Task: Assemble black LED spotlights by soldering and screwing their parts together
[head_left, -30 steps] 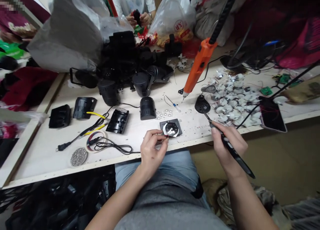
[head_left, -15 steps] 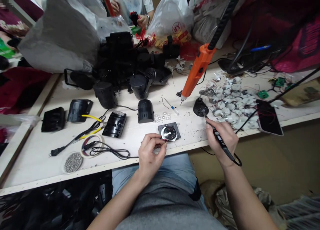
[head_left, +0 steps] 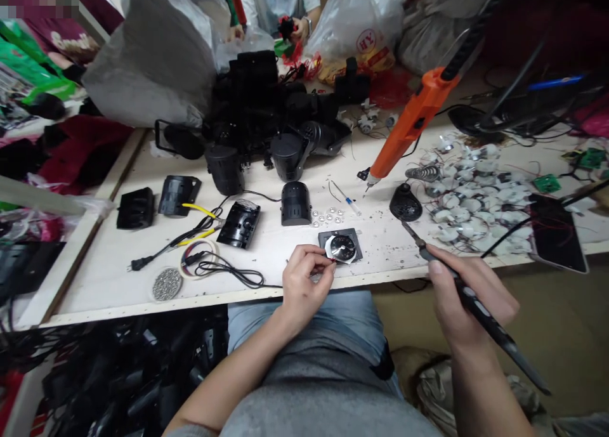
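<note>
My left hand [head_left: 308,278] is closed at the near left edge of a black round disc [head_left: 342,248] with a silvery border, pinching what looks like a thin red wire. The disc rests on a dark square block [head_left: 356,236] near the table's front edge. In my right hand [head_left: 471,291] is a soldering iron [head_left: 476,307], held like a pen, its tip pointing away from me. That tip lies just in front of a black teardrop-shaped holder [head_left: 406,203]. Several small clear lenses [head_left: 328,217] and a blue-and-clear thin tool [head_left: 349,201] lie beyond the block.
An orange electric screwdriver [head_left: 409,123] hangs over the table. To the right lie many white wired parts [head_left: 476,202] and a phone [head_left: 556,234]. Black housings [head_left: 295,203], yellow-handled pliers [head_left: 197,237], a power cord [head_left: 228,272] and a screw dish [head_left: 166,284] are leftward. Another person sits opposite.
My right hand has drawn the soldering iron back from the black holder and tilted it. My left hand stays by the disc. The whole view has shifted, moving the table contents rightward.
</note>
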### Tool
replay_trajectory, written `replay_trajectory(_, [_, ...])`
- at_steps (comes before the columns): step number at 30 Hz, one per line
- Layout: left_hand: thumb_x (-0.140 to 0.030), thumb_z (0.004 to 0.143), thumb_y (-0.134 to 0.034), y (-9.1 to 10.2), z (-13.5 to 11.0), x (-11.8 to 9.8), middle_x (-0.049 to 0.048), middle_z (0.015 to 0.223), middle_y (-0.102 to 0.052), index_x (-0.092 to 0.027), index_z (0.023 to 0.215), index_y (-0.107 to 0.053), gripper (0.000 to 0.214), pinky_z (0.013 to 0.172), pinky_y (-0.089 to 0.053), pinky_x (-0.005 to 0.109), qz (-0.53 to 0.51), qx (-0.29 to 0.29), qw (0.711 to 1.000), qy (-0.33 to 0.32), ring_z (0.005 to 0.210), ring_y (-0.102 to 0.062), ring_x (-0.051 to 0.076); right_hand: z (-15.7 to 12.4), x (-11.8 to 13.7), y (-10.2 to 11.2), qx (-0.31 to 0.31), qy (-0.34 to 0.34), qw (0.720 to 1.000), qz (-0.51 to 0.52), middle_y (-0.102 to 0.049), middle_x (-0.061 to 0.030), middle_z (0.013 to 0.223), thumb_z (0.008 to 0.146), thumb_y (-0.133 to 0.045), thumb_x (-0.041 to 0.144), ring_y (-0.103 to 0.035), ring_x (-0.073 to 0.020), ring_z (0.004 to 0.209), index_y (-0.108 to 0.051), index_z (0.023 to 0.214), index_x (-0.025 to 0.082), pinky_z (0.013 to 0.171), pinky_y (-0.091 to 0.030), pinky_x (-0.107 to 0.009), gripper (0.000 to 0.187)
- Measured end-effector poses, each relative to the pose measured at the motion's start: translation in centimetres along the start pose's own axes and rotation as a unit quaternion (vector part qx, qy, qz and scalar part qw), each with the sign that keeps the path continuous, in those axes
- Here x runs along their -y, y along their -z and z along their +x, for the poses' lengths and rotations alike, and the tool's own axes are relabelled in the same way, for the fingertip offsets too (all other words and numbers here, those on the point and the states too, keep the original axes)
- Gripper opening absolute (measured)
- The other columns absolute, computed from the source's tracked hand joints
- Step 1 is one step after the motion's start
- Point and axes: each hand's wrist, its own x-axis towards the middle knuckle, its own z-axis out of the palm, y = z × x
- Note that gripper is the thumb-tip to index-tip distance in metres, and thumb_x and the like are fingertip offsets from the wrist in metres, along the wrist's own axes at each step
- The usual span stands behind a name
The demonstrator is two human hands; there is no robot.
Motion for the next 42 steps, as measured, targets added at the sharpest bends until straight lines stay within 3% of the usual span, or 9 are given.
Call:
replay_trajectory(8, [-0.016,0.082,-0.070,-0.2,0.0,-0.2,0.0033,0.095,-0.066,-0.018,0.077,-0.071,0.005,0.056,-0.054,0.018,-0.023,-0.001,0.998,0.052,0.064,-0.062,0.007,-2.9,3.5,2.6,0.011,-0.018,0.997,0.081,-0.074,-0.0008,0.081,0.087,-0.065,0.012,-0.065,-0.0164,0.062,-0.077,0.106,0.026,0.057,-0.051,-0.031,0.027])
replay_trajectory(13, [-0.014,0.077,-0.071,-0.2,0.5,-0.4,0.0025,0.093,-0.066,-0.018,0.073,-0.071,0.005,0.052,-0.052,0.017,-0.030,0.001,0.995,0.091,0.056,-0.057,0.004,-3.7,4.1,3.2,0.089,-0.001,0.988,0.123,-0.074,-0.0022,0.086,0.088,-0.063,0.009,-0.068,-0.0164,0.069,-0.074,0.112,0.025,0.060,-0.054,-0.029,0.031])
replay_trajectory(19, [-0.012,0.075,-0.071,-0.3,0.7,-0.6,0.0022,0.092,-0.066,-0.017,0.069,-0.070,0.008,0.050,-0.051,0.015,-0.026,-0.003,0.995,0.100,0.053,-0.054,0.002,-3.5,4.2,2.1,0.148,-0.004,0.977,0.154,-0.068,-0.0014,0.079,0.090,-0.060,0.009,-0.064,-0.0132,0.065,-0.072,0.111,0.023,0.055,-0.051,-0.025,0.029])
replay_trajectory(42, [-0.006,0.071,-0.070,-0.5,0.7,-1.0,0.0018,0.092,-0.063,-0.017,0.066,-0.068,0.012,0.051,-0.050,0.016,-0.004,0.005,0.995,0.104,0.056,-0.056,0.004,-3.2,5.1,-0.2,0.142,0.002,0.974,0.175,-0.070,-0.0024,0.080,0.092,-0.059,0.009,-0.064,-0.0115,0.066,-0.073,0.108,0.019,0.060,-0.053,-0.024,0.023])
